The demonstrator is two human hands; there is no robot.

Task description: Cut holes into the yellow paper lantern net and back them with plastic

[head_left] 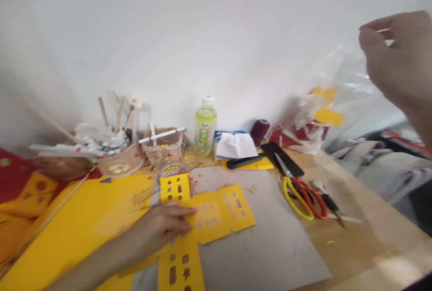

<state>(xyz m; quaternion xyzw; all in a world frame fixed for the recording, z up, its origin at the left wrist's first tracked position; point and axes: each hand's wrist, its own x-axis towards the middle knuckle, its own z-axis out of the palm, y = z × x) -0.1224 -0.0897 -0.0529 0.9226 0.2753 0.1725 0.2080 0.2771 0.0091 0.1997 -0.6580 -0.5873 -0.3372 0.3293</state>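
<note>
- Probably light and bendable, easy to tear between the holes: better to take the yellow cut-out paper (209, 214) by plain edges.
- Lying on the grey board (256, 255), under left hand (168, 221) with fingers loosely spread.
- With right hand (405, 61) raised well apart, pinched; cannot tell if holding something.
- To count: four perforated panels (232, 204) visible, one bottle (205, 131), one pair of scissors (296, 182).
</note>
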